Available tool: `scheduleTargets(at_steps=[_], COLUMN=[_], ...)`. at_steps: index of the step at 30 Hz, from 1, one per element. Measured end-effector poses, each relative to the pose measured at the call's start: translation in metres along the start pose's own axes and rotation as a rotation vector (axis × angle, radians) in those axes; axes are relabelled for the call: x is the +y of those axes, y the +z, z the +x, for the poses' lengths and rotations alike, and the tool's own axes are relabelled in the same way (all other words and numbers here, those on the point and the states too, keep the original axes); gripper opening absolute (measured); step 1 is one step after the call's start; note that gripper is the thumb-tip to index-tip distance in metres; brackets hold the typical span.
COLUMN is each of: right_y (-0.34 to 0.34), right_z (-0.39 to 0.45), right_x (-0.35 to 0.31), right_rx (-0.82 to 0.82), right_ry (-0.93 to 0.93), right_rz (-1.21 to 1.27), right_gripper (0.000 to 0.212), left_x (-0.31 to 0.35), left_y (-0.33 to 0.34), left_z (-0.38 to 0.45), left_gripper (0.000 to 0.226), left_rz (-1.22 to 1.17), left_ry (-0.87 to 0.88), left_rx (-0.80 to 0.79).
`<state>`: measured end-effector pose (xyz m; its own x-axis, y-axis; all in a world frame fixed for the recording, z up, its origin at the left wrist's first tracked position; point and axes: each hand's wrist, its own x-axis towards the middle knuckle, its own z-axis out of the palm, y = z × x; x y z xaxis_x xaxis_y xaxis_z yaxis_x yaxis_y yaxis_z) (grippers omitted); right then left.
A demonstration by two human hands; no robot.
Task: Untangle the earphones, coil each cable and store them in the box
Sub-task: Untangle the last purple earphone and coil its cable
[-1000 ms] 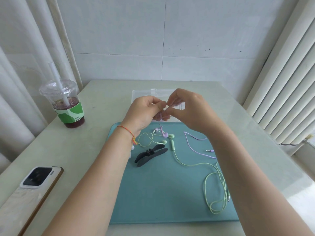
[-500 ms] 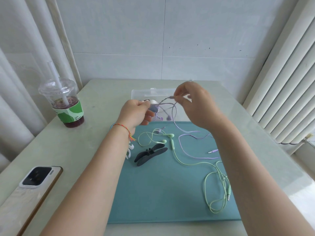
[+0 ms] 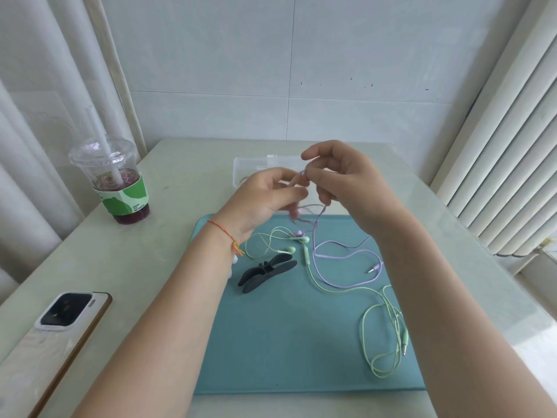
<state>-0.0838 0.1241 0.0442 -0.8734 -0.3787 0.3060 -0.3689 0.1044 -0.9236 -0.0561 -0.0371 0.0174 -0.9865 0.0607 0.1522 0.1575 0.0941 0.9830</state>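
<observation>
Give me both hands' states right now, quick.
Left hand: fingers curled, holding the purple earphone cable.
Right hand: pinching the same purple cable above the mat.

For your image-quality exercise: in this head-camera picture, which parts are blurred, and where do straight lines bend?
Head view: the left hand and right hand are motion-blurred where they meet on the purple earphone cable; the blinds bow from wide-angle distortion; the green earphones look sharp.
</observation>
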Motion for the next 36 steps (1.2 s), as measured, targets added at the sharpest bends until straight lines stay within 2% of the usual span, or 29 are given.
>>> scheduleTargets(at_steps=[1, 5, 7, 9, 11, 13, 14, 16, 18, 20, 22, 26, 29, 31, 34, 36], right_y=[-0.002, -0.002, 0.001, 0.0, -0.006, -0.011, -0.012, -0.009, -0.005, 0.0, 0.002, -0.005, -0.011, -0.012, -0.016, -0.017], right_z=[0.0, 0.006, 0.007, 0.007, 0.007, 0.01, 0.011, 0.009, 0.006, 0.005, 0.005, 0.005, 0.008, 0.01, 0.01, 0.01], right_x=[0.0, 0.011, 0.019, 0.025, 0.026, 0.024, 0.021, 0.015, 0.011, 0.009, 0.009, 0.009, 0.008, 0.008, 0.015, 0.018], right_rx=[0.009, 0.165, 0.277, 0.412, 0.525, 0.506, 0.429, 0.245, 0.081, -0.02, -0.068, 0.035, 0.177, 0.301, 0.556, 0.574], right_ry=[0.0, -0.108, -0.147, -0.142, -0.101, 0.023, 0.116, 0.277, 0.337, 0.341, 0.328, 0.293, 0.24, 0.127, -0.25, -0.379], right_rz=[-0.071, -0.645, -0.754, -0.838, -0.923, -0.821, -0.621, -0.118, 0.157, 0.242, 0.292, 0.352, 0.327, 0.212, -0.335, -0.516], right_gripper=[0.025, 0.035, 0.032, 0.025, 0.015, 0.019, 0.026, 0.034, 0.038, 0.038, 0.033, 0.022, 0.018, 0.012, 0.015, 0.025], left_x=[-0.002, -0.01, -0.013, -0.012, -0.013, -0.014, -0.015, -0.013, -0.009, -0.007, -0.009, -0.014, -0.014, -0.016, -0.02, -0.019], left_y=[0.0, -0.004, -0.005, -0.006, -0.009, -0.01, -0.01, -0.006, -0.002, 0.001, 0.005, 0.003, 0.0, -0.001, -0.003, -0.003], left_z=[0.001, 0.008, 0.009, 0.009, 0.008, 0.008, 0.009, 0.011, 0.01, 0.009, 0.005, 0.004, 0.005, 0.005, 0.006, 0.006], left_gripper=[0.009, 0.01, 0.014, 0.021, 0.03, 0.032, 0.029, 0.02, 0.024, 0.029, 0.024, 0.01, 0.018, 0.021, 0.022, 0.023], left_rz=[0.06, 0.221, 0.3, 0.436, 0.511, 0.511, 0.468, 0.228, -0.01, -0.079, -0.064, 0.031, 0.077, 0.126, 0.185, 0.155], left_ry=[-0.01, -0.003, 0.058, 0.087, 0.059, 0.027, 0.017, -0.001, -0.017, -0.008, -0.023, -0.056, -0.092, -0.11, -0.126, -0.126], left_rx=[0.051, 0.364, 0.481, 0.523, 0.506, 0.498, 0.498, 0.456, 0.345, 0.222, 0.109, 0.022, 0.041, 0.052, 0.066, 0.082])
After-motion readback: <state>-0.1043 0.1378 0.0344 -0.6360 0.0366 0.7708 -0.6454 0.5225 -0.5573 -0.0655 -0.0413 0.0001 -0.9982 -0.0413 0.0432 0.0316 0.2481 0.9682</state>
